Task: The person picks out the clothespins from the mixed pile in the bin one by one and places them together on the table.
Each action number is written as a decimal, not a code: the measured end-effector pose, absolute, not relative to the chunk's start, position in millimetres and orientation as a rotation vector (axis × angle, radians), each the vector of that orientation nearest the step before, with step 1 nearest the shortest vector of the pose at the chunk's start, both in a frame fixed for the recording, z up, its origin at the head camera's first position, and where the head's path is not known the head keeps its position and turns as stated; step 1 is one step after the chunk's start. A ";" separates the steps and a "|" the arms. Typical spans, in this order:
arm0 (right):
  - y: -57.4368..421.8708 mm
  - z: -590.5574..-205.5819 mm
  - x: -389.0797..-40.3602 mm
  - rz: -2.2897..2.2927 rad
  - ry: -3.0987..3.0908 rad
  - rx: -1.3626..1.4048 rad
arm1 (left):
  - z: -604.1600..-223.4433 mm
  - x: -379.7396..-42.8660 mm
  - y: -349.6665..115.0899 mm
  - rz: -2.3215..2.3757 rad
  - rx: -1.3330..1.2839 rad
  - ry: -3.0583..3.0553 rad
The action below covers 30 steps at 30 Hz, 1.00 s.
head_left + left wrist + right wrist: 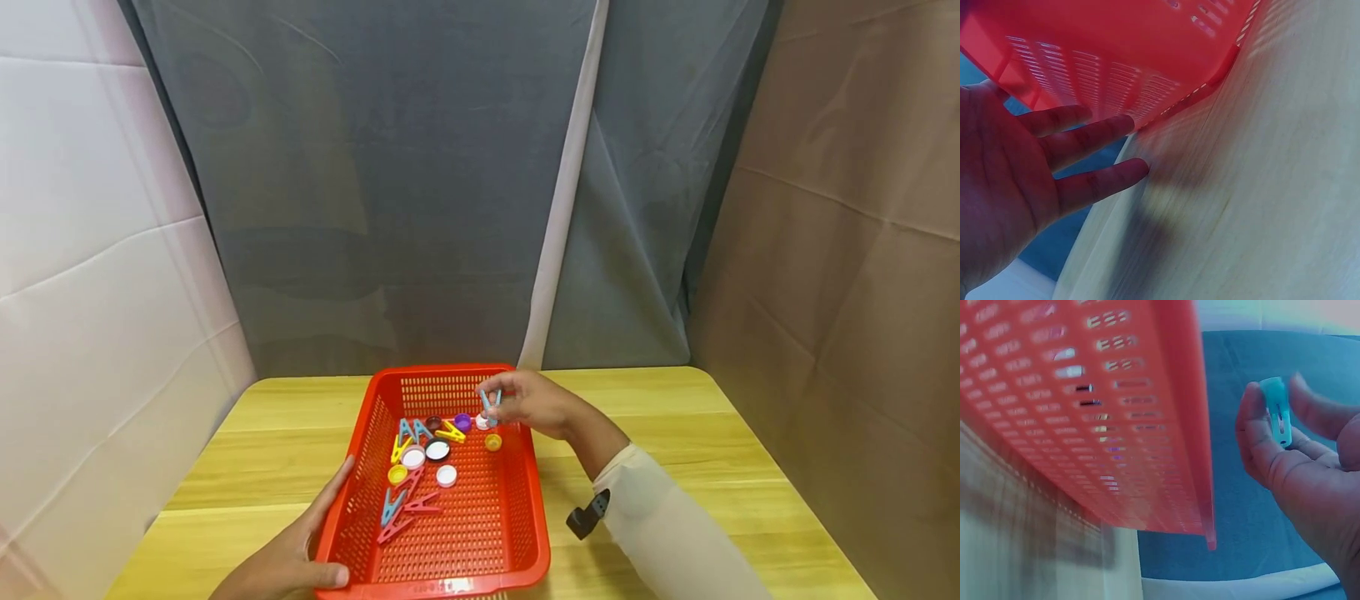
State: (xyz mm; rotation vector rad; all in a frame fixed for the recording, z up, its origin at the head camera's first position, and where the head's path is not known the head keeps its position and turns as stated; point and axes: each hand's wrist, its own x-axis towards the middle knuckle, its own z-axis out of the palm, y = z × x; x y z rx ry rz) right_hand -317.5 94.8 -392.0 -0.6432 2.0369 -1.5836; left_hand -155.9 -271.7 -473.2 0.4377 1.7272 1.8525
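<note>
a: how does the grip stand, starting from the left?

b: the left hand [288, 554] is spread wide, fingers nearly straight along the outside of the red basket [476, 525], thumb on the rim at its near left corner.

a: would that do for the basket?

b: i think so. it's likely light, with a bit of flex in the slotted walls; the thick rim is the firmest place to hold.

a: and inside it?

b: on the left, clothespins [422, 505] in blue, yellow and pink lie jumbled among round caps [412, 457]; then a white cap [446, 476], a purple cap [462, 422] farther back, and a yellow cap [492, 442] near the right wall.

a: then the right hand [534, 406]?

b: narrow: thumb and fingers pinch one blue clothespin [1274, 392] above the basket's far right part.

a: how will that handle?

b: very light, i'd judge, smooth stiff plastic with some spring, a little slippery, hardly fragile. pressing both legs would probably open it, so hold it gently across the middle.
</note>
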 end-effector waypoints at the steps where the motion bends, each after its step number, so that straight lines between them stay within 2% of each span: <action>1: 96.5 -392.3 -316.5 -1.600 2.010 -0.643 | -472.8 -156.0 -272.1 1.847 0.441 1.734; 10: 108.4 -394.2 -308.7 -1.616 2.011 -0.615 | -473.4 -156.6 -274.2 1.842 0.479 1.733; 20: 143.4 -404.6 -307.5 -1.471 2.367 -0.781 | -472.5 -156.3 -272.9 1.866 0.505 1.688; 30: 177.1 -429.4 -310.1 -1.240 2.595 -0.685 | -475.1 -157.1 -273.9 1.868 0.526 1.705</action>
